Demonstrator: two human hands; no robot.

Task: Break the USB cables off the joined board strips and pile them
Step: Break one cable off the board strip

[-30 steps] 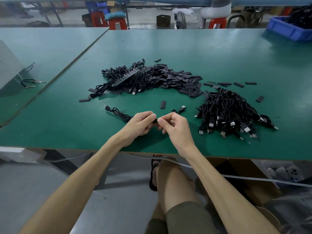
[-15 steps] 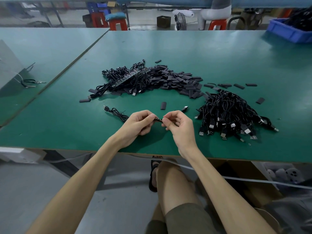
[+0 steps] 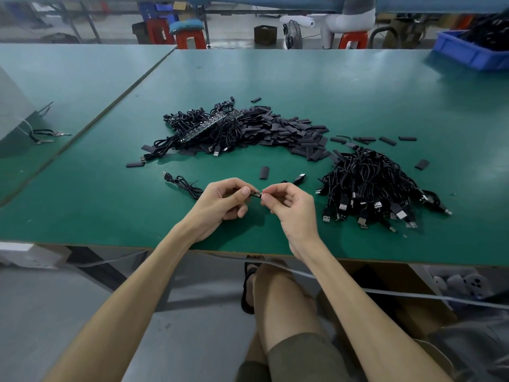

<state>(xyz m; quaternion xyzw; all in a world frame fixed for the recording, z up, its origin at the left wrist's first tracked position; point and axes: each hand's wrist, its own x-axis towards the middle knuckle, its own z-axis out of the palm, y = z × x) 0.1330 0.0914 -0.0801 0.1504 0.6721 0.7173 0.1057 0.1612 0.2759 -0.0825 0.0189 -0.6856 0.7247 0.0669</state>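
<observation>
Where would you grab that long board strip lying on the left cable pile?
Probably from above, pinching the board strip across its narrow width near the middle: it lies diagonally on top of the cable pile, thin and long, with its long edges exposed.

Small board piece (image 3: pixel 256 194) pinched between both hands, joined strips heap (image 3: pixel 212 126) behind, loose cable pile (image 3: pixel 371 188) right

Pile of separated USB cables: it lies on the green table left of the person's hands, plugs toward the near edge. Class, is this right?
Wrong side: the head view shows the pile of separated USB cables on the green table right of the left hand and right hand, not left; the rest stands.
</observation>
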